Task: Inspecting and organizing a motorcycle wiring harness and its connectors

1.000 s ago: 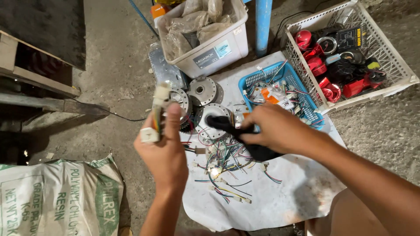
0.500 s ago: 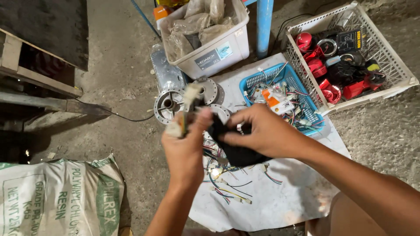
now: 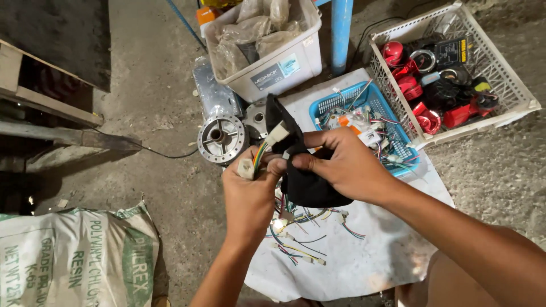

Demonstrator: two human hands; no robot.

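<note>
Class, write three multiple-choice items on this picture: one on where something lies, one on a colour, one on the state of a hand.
1. Where is the round metal hub?
A. in the blue basket
B. on the floor, left of the white cloth
C. in the white bin

2. What colour is the small basket of wires?
A. blue
B. green
C. yellow

3. What does the left hand do?
A. lies flat
B. points
C. grips a wire bundle

Key: B, it sits on bare concrete; A, its rim is blue; C, fingers close round coloured wires.
</note>
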